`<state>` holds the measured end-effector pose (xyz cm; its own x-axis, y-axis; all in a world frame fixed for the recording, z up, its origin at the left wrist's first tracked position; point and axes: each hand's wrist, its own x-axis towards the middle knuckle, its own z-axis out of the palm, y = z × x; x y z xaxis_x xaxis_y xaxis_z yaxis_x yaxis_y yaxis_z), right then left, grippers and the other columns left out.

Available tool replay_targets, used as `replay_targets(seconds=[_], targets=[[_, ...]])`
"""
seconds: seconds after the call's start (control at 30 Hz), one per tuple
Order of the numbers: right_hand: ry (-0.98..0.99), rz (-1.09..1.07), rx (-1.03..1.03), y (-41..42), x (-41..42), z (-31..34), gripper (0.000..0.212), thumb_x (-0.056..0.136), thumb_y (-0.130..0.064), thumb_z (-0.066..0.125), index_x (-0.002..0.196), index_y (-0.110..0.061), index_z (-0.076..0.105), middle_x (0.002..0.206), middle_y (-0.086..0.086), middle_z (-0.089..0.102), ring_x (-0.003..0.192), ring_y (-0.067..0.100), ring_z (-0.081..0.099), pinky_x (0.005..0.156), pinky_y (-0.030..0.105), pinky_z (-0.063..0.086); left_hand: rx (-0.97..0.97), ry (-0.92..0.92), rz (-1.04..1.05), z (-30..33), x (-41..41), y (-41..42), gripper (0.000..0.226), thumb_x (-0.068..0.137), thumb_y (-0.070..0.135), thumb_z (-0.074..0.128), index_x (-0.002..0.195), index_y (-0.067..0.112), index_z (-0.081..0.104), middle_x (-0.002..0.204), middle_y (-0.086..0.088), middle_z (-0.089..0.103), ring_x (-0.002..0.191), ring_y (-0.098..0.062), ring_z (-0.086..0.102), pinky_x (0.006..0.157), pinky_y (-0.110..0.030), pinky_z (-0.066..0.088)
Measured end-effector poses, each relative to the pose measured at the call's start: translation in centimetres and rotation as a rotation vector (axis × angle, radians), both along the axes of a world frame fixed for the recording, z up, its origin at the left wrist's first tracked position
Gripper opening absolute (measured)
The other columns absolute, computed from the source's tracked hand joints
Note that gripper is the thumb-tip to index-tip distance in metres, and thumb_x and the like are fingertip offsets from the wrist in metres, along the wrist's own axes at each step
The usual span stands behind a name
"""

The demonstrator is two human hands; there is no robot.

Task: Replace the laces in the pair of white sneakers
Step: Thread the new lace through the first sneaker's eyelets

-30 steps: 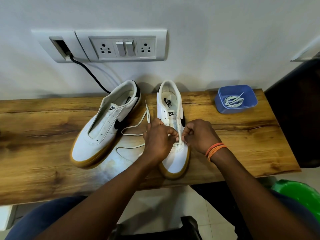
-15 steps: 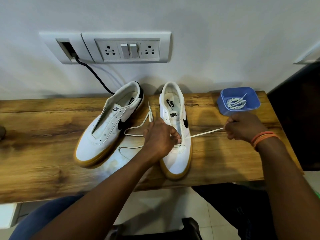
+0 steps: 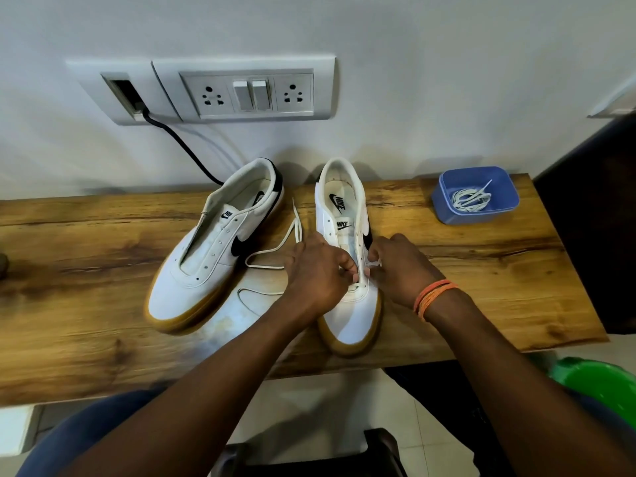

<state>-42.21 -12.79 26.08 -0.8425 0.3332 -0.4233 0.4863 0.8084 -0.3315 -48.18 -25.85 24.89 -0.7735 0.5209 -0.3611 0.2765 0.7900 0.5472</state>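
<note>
Two white sneakers with gum soles stand on the wooden shelf [image 3: 481, 270]. The left sneaker [image 3: 213, 249] has bare eyelets. Over the lower eyelets of the right sneaker [image 3: 351, 304] both my hands meet. My left hand [image 3: 316, 273] curls its fingers on the sneaker's left eyelet edge. My right hand [image 3: 395, 270] pinches the white lace [image 3: 275, 249] at the right eyelet row. The lace's free end trails in loops between the two sneakers.
A blue tub [image 3: 475, 196] with a coiled white lace [image 3: 469, 199] sits at the shelf's back right. A switch panel [image 3: 247, 94] and black cable [image 3: 182, 146] are on the wall behind. A green bucket [image 3: 599, 383] stands below right.
Half a second ago my right hand was out to the right, pulling the lace taut. It has come back to the right sneaker's eyelets. My left hand stayed on the sneaker.
</note>
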Motion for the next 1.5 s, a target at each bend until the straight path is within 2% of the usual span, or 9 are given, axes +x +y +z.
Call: replay_targets(seconds=[0.23,0.47,0.57,0.67,0.8,1.03,1.2,1.37,1.5], targets=[[-0.037,0.031,0.115,1.1,-0.2,-0.3,0.016,0.093,-0.012,0.060,0.108,-0.009,0.063,0.113,0.014,0.051,0.097,0.033,0.059,0.087,0.038,0.050,0.022,-0.012,-0.008,0.1,-0.2,-0.2,0.003,0.083,0.040,0.073,0.082,0.038,0.071,0.110,0.004,0.039,0.122,-0.023,0.038,0.098,-0.040,0.029],[0.006,-0.316,0.285,7.8,0.8,0.5,0.011,0.090,-0.013,0.068,0.096,-0.006,0.073,0.096,0.016,0.067,0.088,0.032,0.063,0.075,0.033,0.048,0.019,-0.025,-0.071,0.1,-0.9,-0.6,0.003,0.081,0.039,0.076,0.082,0.038,0.074,0.114,0.005,0.051,0.117,-0.015,0.043,0.090,-0.037,0.032],[0.038,-0.288,0.113,6.0,0.5,0.9,0.016,0.082,-0.015,0.076,0.095,-0.015,0.066,0.110,0.012,0.057,0.087,0.029,0.062,0.075,0.037,0.054,0.148,-0.125,-0.144,0.9,-2.7,-1.2,0.009,0.086,0.019,0.072,0.086,0.027,0.077,0.092,0.009,0.066,0.092,-0.006,0.061,0.073,-0.021,0.039],[0.061,-0.247,-0.217,3.2,0.1,1.3,0.013,0.082,-0.012,0.075,0.086,-0.017,0.064,0.104,0.007,0.057,0.072,0.035,0.067,0.055,0.045,0.060,0.234,-0.041,-0.139,2.4,-4.8,-2.7,0.025,0.089,0.000,0.062,0.098,0.018,0.077,0.087,0.006,0.059,0.074,-0.002,0.055,0.062,-0.004,0.037],[-0.014,-0.048,-0.123,0.8,-0.5,0.1,0.013,0.083,-0.023,0.076,0.083,-0.017,0.064,0.103,0.009,0.060,0.072,0.024,0.060,0.063,0.035,0.053,0.236,0.326,-0.357,2.0,-5.5,-4.8,0.049,0.084,-0.007,0.060,0.119,0.025,0.071,0.114,-0.002,0.054,0.089,-0.011,0.054,0.069,-0.020,0.042],[-0.017,-0.097,-0.102,2.7,-0.4,0.8,0.016,0.084,-0.009,0.072,0.072,-0.012,0.063,0.092,0.014,0.067,0.085,0.031,0.065,0.083,0.045,0.055,0.098,0.359,-0.625,0.4,-4.2,-4.0,0.065,0.080,-0.012,0.056,0.131,0.027,0.062,0.159,0.004,0.031,0.127,-0.030,0.050,0.087,-0.048,0.054],[0.070,-0.325,0.072,7.0,0.4,2.0,0.016,0.082,-0.015,0.077,0.073,-0.012,0.066,0.084,0.013,0.068,0.079,0.032,0.068,0.077,0.050,0.059,0.139,0.332,-0.608,0.0,-4.8,-4.0,0.060,0.080,-0.010,0.049,0.125,0.026,0.067,0.155,0.009,0.038,0.121,-0.028,0.055,0.084,-0.045,0.054],[0.031,-0.190,-0.226,3.4,-0.2,1.2,0.026,0.076,-0.019,0.083,0.097,-0.018,0.066,0.114,0.008,0.049,0.070,0.032,0.068,0.044,0.032,0.055,0.184,0.334,-0.581,-0.5,-4.8,-3.5,0.047,0.085,-0.007,0.058,0.118,0.025,0.071,0.151,0.010,0.044,0.115,-0.024,0.060,0.079,-0.043,0.057],[-0.040,-0.020,-0.145,0.9,-0.7,0.5,0.008,0.084,-0.015,0.074,0.089,-0.012,0.069,0.101,0.004,0.050,0.078,0.024,0.061,0.065,0.037,0.056,0.187,0.340,-0.596,-0.7,-4.6,-3.3,0.043,0.084,-0.008,0.062,0.113,0.021,0.074,0.148,0.004,0.047,0.089,-0.014,0.067,0.069,-0.040,0.059]])
